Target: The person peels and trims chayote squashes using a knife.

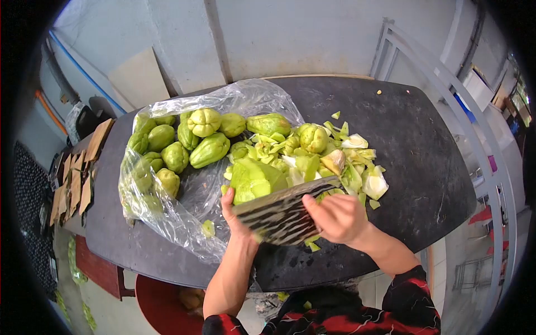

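My left hand (235, 216) is closed around a peeled, bright green chayote (254, 180), partly hidden behind the blade. In my right hand (339, 219) is a broad-bladed cleaver (285, 215), its thumb pressed on the flat of the blade. The blade lies slantwise across the front of the chayote, and its face shows dark and light streaks. Peelings and cut pieces (352, 173) are heaped just beyond the blade, with a whole chayote (313, 138) among them. To the left, several unpeeled chayotes (210, 151) rest on and in a clear plastic bag (190, 223).
Everything sits on a dark table (413, 162) with rounded corners. A red tub (159, 304) stands on the floor below its near edge, beside a reddish-brown stool (97, 265). Grey metal railing (491, 184) runs along the right. Wooden boards (78, 173) lean at the left.
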A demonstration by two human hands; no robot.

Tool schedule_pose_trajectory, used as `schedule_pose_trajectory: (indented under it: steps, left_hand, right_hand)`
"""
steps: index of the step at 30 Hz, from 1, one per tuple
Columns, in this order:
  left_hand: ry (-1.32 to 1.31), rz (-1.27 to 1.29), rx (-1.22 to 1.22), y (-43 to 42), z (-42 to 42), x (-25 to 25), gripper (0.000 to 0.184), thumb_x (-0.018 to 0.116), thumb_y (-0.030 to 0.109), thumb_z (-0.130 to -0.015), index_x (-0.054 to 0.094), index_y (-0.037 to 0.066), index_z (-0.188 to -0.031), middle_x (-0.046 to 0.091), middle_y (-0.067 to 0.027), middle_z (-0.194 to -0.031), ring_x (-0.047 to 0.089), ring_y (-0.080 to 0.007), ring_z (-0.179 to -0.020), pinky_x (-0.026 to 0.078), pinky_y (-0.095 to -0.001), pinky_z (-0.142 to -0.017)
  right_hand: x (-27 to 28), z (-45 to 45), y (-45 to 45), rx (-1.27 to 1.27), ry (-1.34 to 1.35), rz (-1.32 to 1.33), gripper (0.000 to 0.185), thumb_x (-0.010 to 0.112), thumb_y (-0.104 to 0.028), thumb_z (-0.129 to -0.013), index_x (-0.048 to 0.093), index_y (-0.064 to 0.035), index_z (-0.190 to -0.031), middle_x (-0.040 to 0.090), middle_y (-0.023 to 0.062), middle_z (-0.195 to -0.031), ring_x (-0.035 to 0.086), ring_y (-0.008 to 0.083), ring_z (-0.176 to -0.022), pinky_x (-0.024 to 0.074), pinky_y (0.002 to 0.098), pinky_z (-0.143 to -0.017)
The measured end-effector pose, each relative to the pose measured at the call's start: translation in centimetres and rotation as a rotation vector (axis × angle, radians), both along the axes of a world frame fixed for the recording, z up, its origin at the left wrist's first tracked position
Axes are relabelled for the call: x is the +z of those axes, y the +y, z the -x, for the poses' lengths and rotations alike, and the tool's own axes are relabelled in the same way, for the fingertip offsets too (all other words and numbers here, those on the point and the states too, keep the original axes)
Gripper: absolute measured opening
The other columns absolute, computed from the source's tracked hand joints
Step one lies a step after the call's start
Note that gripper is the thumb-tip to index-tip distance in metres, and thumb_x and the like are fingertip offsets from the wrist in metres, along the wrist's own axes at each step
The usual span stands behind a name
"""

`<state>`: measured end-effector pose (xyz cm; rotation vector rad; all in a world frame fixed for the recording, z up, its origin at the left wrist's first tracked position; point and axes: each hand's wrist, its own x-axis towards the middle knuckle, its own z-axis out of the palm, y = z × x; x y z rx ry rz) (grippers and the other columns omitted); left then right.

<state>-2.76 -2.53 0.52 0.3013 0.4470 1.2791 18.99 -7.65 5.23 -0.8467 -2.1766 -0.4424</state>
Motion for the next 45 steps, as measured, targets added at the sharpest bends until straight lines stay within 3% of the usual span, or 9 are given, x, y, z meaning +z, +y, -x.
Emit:
schedule_pose_trajectory:
  steps: [3, 9, 23, 26, 29, 31, 40, 43, 45]
  left_hand:
    - [-0.087, -0.074, -0.100, 0.1, 0.0, -0.7, 0.072, 0.064, 0.048, -0.084, 0.050, 0.008, -0.142, 0.061, -0.0146, -0.135, 0.060, -0.0325, -0.120, 0.049, -0.0475, -0.105]
    - [-0.176, -0.089, -0.152, 0.3, 0.4, -1.9, 0.071, 0.063, 0.046, -0.085, 0.050, 0.007, -0.143, 0.062, -0.0163, -0.133, 0.063, -0.0324, -0.117, 0.050, -0.0462, -0.104]
    - [-0.129, -0.065, -0.091, -0.6, -0.2, -0.5, 0.070, 0.061, 0.044, -0.088, 0.048, 0.004, -0.144, 0.060, -0.0179, -0.136, 0.061, -0.0335, -0.120, 0.048, -0.0473, -0.106]
    - [-0.146, -0.076, -0.095, -0.5, 0.0, -0.6, 0.072, 0.062, 0.047, -0.086, 0.049, 0.004, -0.143, 0.061, -0.0177, -0.134, 0.060, -0.0332, -0.121, 0.048, -0.0465, -0.106]
    - [0.108, 0.087, 0.052, -1.0, -0.4, 0.9, 0.080, 0.065, 0.055, -0.078, 0.052, 0.007, -0.140, 0.061, -0.0156, -0.133, 0.058, -0.0353, -0.122, 0.045, -0.0507, -0.107]
    - [-0.017, -0.040, 0.035, -0.5, -0.5, 0.9, 0.072, 0.060, 0.060, -0.083, 0.060, 0.009, -0.132, 0.064, -0.0144, -0.129, 0.060, -0.0348, -0.117, 0.048, -0.0511, -0.104]
    - [-0.055, -0.104, -0.009, 0.0, -0.3, 0.4, 0.080, 0.066, 0.048, -0.078, 0.049, 0.006, -0.143, 0.058, -0.0151, -0.138, 0.057, -0.0347, -0.125, 0.044, -0.0517, -0.109]
    - [-0.019, -0.084, 0.029, -0.2, -0.6, 0.7, 0.076, 0.063, 0.055, -0.080, 0.054, 0.007, -0.139, 0.062, -0.0165, -0.132, 0.060, -0.0364, -0.119, 0.049, -0.0525, -0.103]
    - [-0.037, -0.107, -0.048, -0.2, 0.0, 0.0, 0.077, 0.065, 0.048, -0.079, 0.051, 0.005, -0.141, 0.062, -0.0168, -0.132, 0.061, -0.0352, -0.118, 0.049, -0.0501, -0.104]
  right_hand:
    - [-0.1, 0.8, -0.2, 0.013, -0.067, -0.066, 0.042, 0.066, -0.005, -0.074, 0.067, 0.0053, -0.115, 0.054, 0.0002, -0.062, 0.054, 0.0128, -0.051, 0.0440, 0.0264, -0.045]
    - [0.1, 1.4, -0.2, 0.024, -0.043, -0.127, 0.041, 0.065, 0.000, -0.074, 0.066, 0.0066, -0.115, 0.043, -0.0002, -0.057, 0.048, 0.0142, -0.048, 0.0394, 0.0275, -0.043]
    - [0.3, 1.3, -0.5, 0.008, -0.107, -0.149, 0.035, 0.064, -0.004, -0.077, 0.067, 0.0055, -0.111, 0.046, -0.0017, -0.059, 0.047, 0.0103, -0.050, 0.0382, 0.0247, -0.043]
    - [0.2, 1.0, -0.1, -0.007, -0.109, -0.137, 0.033, 0.065, -0.004, -0.077, 0.068, 0.0053, -0.109, 0.048, -0.0015, -0.060, 0.049, 0.0108, -0.049, 0.0390, 0.0248, -0.043]
    - [0.1, -0.3, 1.0, -0.067, -0.074, -0.078, 0.032, 0.065, -0.004, -0.077, 0.070, 0.0045, -0.107, 0.053, 0.0006, -0.062, 0.055, 0.0131, -0.051, 0.0438, 0.0276, -0.045]
    - [-0.9, -1.3, 1.6, -0.081, -0.038, -0.024, 0.035, 0.065, -0.004, -0.075, 0.069, 0.0048, -0.109, 0.054, 0.0020, -0.063, 0.056, 0.0154, -0.051, 0.0456, 0.0294, -0.047]
    - [-1.5, -2.2, 1.6, -0.045, 0.012, 0.069, 0.041, 0.069, -0.004, -0.070, 0.069, 0.0043, -0.110, 0.053, 0.0028, -0.061, 0.056, 0.0183, -0.051, 0.0450, 0.0315, -0.047]
    - [-1.0, -1.8, 0.9, -0.069, -0.030, 0.043, 0.038, 0.068, -0.005, -0.072, 0.069, 0.0038, -0.109, 0.052, 0.0021, -0.061, 0.055, 0.0170, -0.050, 0.0439, 0.0309, -0.046]
    - [0.0, -0.7, 0.4, 0.036, -0.037, -0.007, 0.036, 0.067, -0.006, -0.073, 0.070, 0.0030, -0.109, 0.050, 0.0011, -0.060, 0.054, 0.0148, -0.050, 0.0417, 0.0292, -0.043]
